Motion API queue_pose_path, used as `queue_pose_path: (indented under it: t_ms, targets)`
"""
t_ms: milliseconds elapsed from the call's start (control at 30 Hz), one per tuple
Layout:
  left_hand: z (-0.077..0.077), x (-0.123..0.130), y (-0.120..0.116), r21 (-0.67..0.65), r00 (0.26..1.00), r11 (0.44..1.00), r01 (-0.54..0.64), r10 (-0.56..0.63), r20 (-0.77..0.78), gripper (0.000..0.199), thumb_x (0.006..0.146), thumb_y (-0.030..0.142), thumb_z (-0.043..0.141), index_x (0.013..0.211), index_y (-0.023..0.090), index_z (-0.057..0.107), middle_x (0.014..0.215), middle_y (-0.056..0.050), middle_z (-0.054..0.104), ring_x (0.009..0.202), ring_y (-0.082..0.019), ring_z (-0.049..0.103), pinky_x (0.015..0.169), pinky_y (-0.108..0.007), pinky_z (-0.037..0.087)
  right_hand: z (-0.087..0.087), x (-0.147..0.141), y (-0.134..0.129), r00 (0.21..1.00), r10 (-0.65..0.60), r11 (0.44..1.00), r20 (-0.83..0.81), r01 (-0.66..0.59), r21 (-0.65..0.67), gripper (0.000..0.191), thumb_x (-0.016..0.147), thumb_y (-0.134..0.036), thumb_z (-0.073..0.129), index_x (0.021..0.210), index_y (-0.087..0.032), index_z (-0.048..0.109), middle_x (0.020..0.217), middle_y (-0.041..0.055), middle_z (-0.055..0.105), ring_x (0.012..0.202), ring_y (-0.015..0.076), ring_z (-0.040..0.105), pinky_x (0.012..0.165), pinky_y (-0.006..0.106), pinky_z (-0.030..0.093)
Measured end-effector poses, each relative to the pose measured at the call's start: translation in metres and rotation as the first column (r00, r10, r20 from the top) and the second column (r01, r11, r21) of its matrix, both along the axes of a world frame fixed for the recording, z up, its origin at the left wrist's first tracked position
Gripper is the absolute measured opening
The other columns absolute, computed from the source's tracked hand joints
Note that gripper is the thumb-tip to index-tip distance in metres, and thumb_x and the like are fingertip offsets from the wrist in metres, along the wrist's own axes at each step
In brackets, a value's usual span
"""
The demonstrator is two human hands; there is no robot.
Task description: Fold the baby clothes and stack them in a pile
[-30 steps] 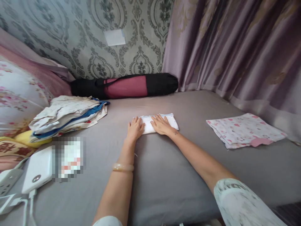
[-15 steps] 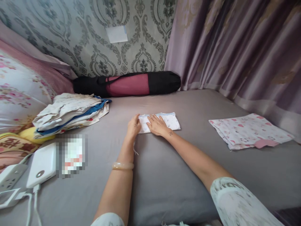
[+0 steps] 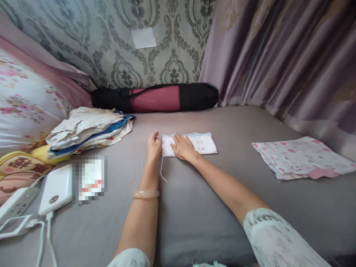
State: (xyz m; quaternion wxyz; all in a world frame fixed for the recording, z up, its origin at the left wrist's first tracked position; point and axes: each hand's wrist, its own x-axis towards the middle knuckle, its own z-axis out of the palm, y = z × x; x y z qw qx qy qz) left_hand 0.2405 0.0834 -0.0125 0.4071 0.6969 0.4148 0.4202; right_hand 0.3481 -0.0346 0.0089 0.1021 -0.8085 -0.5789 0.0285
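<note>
A small folded white cloth (image 3: 204, 144) with a faint print and a pale blue edge lies flat on the grey bed sheet. A loose string trails from its near left corner. My right hand (image 3: 183, 147) rests palm down on the middle of the cloth, fingers stretched out. Just beside the cloth's left edge is my left hand (image 3: 154, 146), turned on its side; its fingers are bent loosely and partly hidden, and nothing shows in them. A bangle circles the left wrist.
To the right lies a folded cloth with pink hearts (image 3: 300, 157). Stacked clothes (image 3: 86, 128) sit at the left, near a white power bank (image 3: 57, 189), a power strip (image 3: 19, 202) and a blurred-out item (image 3: 91, 180). A black and red long bag (image 3: 155, 98) lines the wall.
My left hand has shifted off the cloth's left edge to a spot just left of it. My right hand stays flat on the cloth. The camera view has turned slightly left.
</note>
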Motion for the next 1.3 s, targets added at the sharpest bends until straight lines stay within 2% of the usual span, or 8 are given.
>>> queue_pose_path:
  t_ms: [200, 333, 567, 867, 967, 1067, 1200, 1300]
  targets:
    - [-0.003, -0.001, 0.008, -0.006, 0.99, 1.0, -0.024, 0.024, 0.14, 0.037, 0.075, 0.016, 0.043, 0.105, 0.016, 0.065, 0.107, -0.012, 0.07, 0.11, -0.024, 0.063, 0.104, -0.043, 0.044, 0.014, -0.016, 0.014, 0.999, 0.051, 0.998, -0.001, -0.051, 0.024, 0.055, 0.098, -0.033, 0.031, 0.145, -0.005, 0.039, 0.155, 0.0163, 0.031, 0.144, 0.0273, 0.022, 0.117, 0.048, 0.011]
    - [-0.003, -0.001, 0.01, -0.001, 0.979, 0.997, -0.076, 0.075, 0.188, 0.036, 0.073, 0.015, 0.041, 0.101, 0.016, 0.065, 0.103, -0.011, 0.07, 0.106, -0.021, 0.064, 0.103, -0.04, 0.045, 0.007, -0.035, 0.029, 0.991, 0.121, 0.992, -0.052, -0.12, 0.033, 0.059, 0.1, -0.038, 0.023, 0.148, -0.005, 0.033, 0.157, 0.0146, 0.026, 0.146, 0.0254, 0.018, 0.118, 0.047, 0.012]
    - [0.003, -0.001, 0.004, -0.01, 0.992, 0.996, -0.083, 0.084, 0.093, 0.04, 0.075, 0.012, 0.037, 0.105, 0.013, 0.064, 0.107, -0.014, 0.069, 0.107, -0.02, 0.065, 0.101, -0.036, 0.047, -0.005, -0.042, 0.032, 0.99, 0.131, 0.991, -0.056, -0.129, 0.026, 0.06, 0.098, -0.037, 0.025, 0.147, -0.003, 0.035, 0.157, 0.0161, 0.025, 0.146, 0.0266, 0.017, 0.117, 0.047, 0.014]
    - [0.011, 0.005, -0.008, 0.106, 0.998, 0.994, -0.038, 0.044, -0.055, 0.04, 0.083, 0.011, 0.036, 0.112, 0.015, 0.063, 0.109, -0.012, 0.07, 0.109, -0.02, 0.064, 0.1, -0.036, 0.048, 0.021, -0.009, 0.009, 0.979, 0.113, 0.993, -0.17, -0.106, 0.05, 0.057, 0.1, -0.037, 0.02, 0.151, -0.013, 0.028, 0.159, 0.0106, 0.021, 0.148, 0.0225, 0.012, 0.118, 0.05, 0.007]
    - [0.016, 0.014, -0.023, 0.19, 0.984, 0.981, 0.039, -0.004, -0.179, 0.037, 0.087, 0.013, 0.038, 0.115, 0.015, 0.062, 0.113, -0.012, 0.07, 0.109, -0.021, 0.064, 0.1, -0.037, 0.047, 0.026, 0.017, -0.018, 0.991, 0.079, 0.997, -0.108, -0.076, 0.031, 0.056, 0.099, -0.035, 0.022, 0.15, -0.014, 0.032, 0.159, 0.0111, 0.023, 0.147, 0.025, 0.013, 0.117, 0.054, 0.005]
    - [0.018, 0.025, -0.042, 0.28, 0.931, 0.93, 0.237, -0.135, -0.34, 0.034, 0.092, 0.018, 0.039, 0.119, 0.016, 0.06, 0.12, -0.013, 0.067, 0.113, -0.022, 0.062, 0.101, -0.037, 0.045, 0.022, 0.037, -0.041, 0.994, 0.093, 0.996, -0.061, -0.093, -0.006, 0.055, 0.1, -0.036, 0.023, 0.15, -0.016, 0.033, 0.158, 0.0104, 0.024, 0.147, 0.0262, 0.014, 0.117, 0.054, 0.006]
    - [0.013, 0.033, -0.062, 0.324, 0.78, 0.828, 0.457, -0.198, -0.594, 0.038, 0.097, 0.026, 0.038, 0.128, 0.015, 0.055, 0.137, -0.015, 0.056, 0.133, -0.026, 0.045, 0.112, -0.044, 0.032, 0.01, 0.047, -0.053, 0.991, 0.119, 0.992, -0.057, -0.121, -0.034, 0.054, 0.1, -0.037, 0.021, 0.15, -0.02, 0.033, 0.158, 0.0072, 0.026, 0.146, 0.0251, 0.017, 0.116, 0.055, 0.009]
    - [0.01, 0.033, -0.067, 0.281, 0.672, 0.819, 0.5, -0.162, -0.723, 0.043, 0.099, 0.033, 0.033, 0.135, 0.017, 0.05, 0.145, -0.014, 0.048, 0.139, -0.027, 0.037, 0.115, -0.05, 0.024, 0.004, 0.046, -0.052, 0.992, 0.109, 0.993, -0.06, -0.111, -0.034, 0.054, 0.1, -0.036, 0.02, 0.151, -0.022, 0.032, 0.158, 0.0059, 0.026, 0.146, 0.0232, 0.018, 0.116, 0.055, 0.011]
